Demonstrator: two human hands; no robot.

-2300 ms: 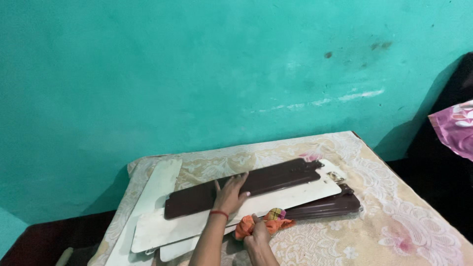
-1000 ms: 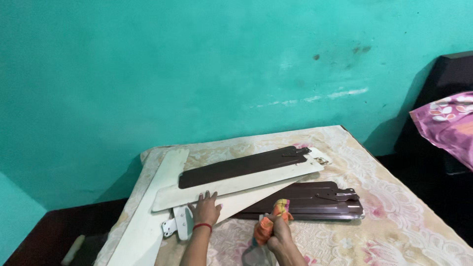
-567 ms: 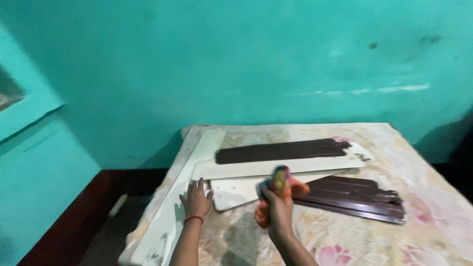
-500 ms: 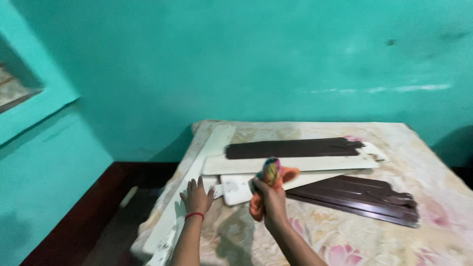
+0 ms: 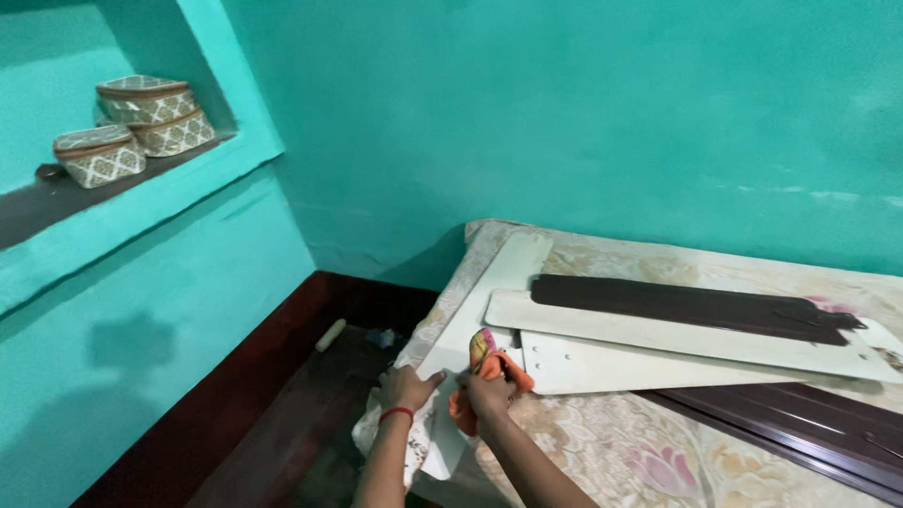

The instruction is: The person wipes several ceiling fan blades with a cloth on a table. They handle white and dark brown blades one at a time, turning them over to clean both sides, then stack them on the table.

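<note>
Filling most of the frame, a teal wall rises behind a bed with a flowered cream bedspread that takes up the lower right. To the left a dark floor runs along the wall, and in the upper left a recessed shelf carries three patterned boxes. On the bedspread lies a pile of long fan blades: a dark brown blade on top of a white blade, another white one under that, and more dark blades at the lower right edge. A separate cream blade lies slanted from the upper middle of the bed down to its near left corner. At the bottom centre, the left hand, with a red thread round the wrist, rests with fingers bent on the lower end of this cream blade. Just beside it the right hand is closed tight round an orange cloth, bunched up and pressed against the same blade end
</note>
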